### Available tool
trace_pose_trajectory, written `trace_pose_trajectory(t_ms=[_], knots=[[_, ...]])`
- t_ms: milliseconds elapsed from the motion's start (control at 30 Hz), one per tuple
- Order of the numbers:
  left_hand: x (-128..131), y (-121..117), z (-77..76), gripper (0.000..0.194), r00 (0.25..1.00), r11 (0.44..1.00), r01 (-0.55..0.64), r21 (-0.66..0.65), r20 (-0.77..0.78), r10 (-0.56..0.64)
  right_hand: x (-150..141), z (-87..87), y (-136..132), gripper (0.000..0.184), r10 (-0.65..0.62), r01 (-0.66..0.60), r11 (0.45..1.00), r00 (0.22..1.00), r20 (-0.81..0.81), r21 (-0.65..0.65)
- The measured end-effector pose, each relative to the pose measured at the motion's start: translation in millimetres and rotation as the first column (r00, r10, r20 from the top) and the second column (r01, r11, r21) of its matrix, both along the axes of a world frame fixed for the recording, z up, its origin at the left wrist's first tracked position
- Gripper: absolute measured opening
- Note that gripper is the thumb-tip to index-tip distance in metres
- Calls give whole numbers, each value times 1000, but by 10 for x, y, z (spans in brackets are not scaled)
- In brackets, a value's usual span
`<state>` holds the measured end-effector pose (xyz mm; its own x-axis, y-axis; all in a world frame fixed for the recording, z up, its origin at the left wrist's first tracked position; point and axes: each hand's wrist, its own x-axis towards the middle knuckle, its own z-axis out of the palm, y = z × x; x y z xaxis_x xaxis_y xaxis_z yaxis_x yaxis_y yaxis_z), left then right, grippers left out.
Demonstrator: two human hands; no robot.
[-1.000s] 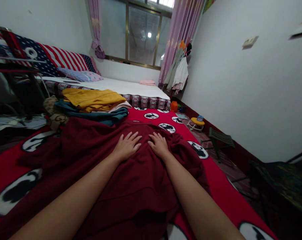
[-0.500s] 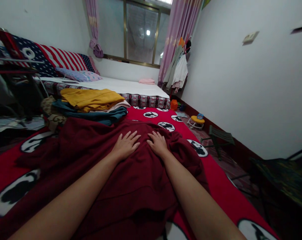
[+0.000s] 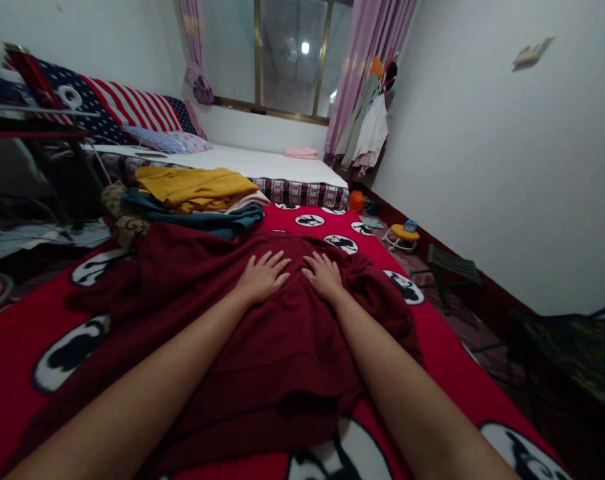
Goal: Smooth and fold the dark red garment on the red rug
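Observation:
A dark maroon garment (image 3: 262, 347) lies spread over a red bedcover with black-and-white round prints (image 3: 447, 373). My left hand (image 3: 263, 275) rests flat on the garment with its fingers spread, open and holding nothing. Right beside it, my right hand (image 3: 325, 273) also lies flat on the cloth, fingers stretched out, almost touching the left hand. Both forearms reach forward over the garment.
A pile of folded clothes, yellow on top of teal (image 3: 197, 197), sits just beyond the garment. Behind it is a white-sheeted mattress (image 3: 262, 165) with striped pillows (image 3: 132, 110). A small stool (image 3: 449, 263) and toys stand on the floor to the right, by the wall.
Both hands stay flat on the maroon garment, close together. The view has shifted a little, so everything sits slightly further right in the frame.

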<state>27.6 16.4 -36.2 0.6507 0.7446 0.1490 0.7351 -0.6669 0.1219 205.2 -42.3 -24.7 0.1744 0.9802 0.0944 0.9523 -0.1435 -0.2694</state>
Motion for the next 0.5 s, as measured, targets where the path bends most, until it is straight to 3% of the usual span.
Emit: trace_pose_trajectory(t_ms=[200, 333, 400, 500], knots=[[-32, -21, 36, 56, 998, 999, 20, -25, -53, -22, -97, 67, -107, 59, 43, -30, 992, 994, 104, -125], [-236, -181, 128, 60, 990, 988, 77, -135, -107, -92, 12, 210, -525, 56, 232, -227, 962, 973, 14, -153], [-428, -309, 189, 63, 980, 971, 129, -201, -126, -156, 105, 290, -886, 45, 356, -359, 933, 930, -89, -18], [-796, -522, 315, 67, 959, 918, 218, -330, -102, -265, 222, 358, -1523, 30, 387, -315, 886, 907, -167, 341]])
